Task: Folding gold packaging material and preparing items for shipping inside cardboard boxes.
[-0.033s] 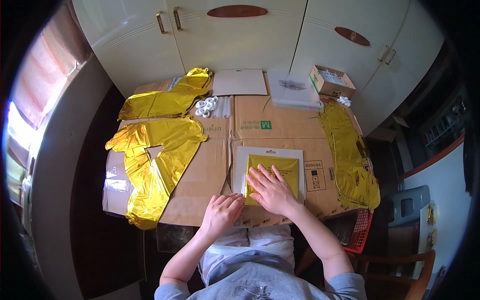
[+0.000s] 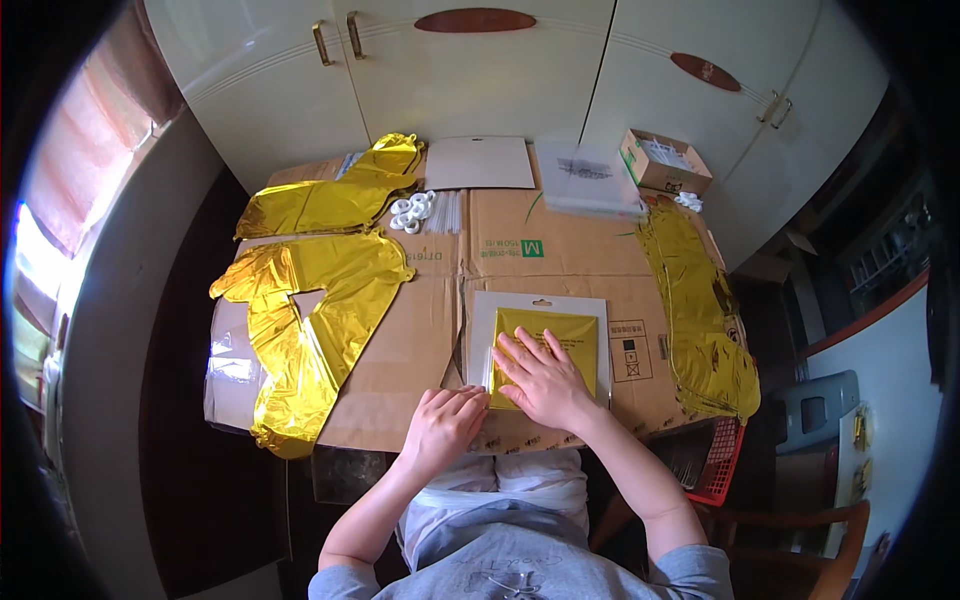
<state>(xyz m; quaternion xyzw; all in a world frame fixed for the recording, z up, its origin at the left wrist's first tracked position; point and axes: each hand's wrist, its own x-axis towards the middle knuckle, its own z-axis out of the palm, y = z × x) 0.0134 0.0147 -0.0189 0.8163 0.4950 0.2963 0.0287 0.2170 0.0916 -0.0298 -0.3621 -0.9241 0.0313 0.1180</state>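
A folded gold foil balloon (image 2: 570,330) lies on a pale card (image 2: 480,315) with a hang hole, near the front edge of the table. My right hand (image 2: 540,382) rests flat on the gold foil, its fingers spread. At the card's lower left corner, my left hand (image 2: 448,418) is closed, fingers curled and pressed together. A clear, shiny strip (image 2: 488,368) runs along the card's left edge to its fingertips. Whatever those fingers pinch is hidden.
Unfolded gold foil balloons lie on the left (image 2: 330,340), far left (image 2: 330,200) and right (image 2: 690,310) of the cardboard-covered table (image 2: 430,320). Behind are white rings (image 2: 408,212), clear straws (image 2: 445,214), a grey card (image 2: 480,163), clear bags (image 2: 585,180) and a small box (image 2: 668,163).
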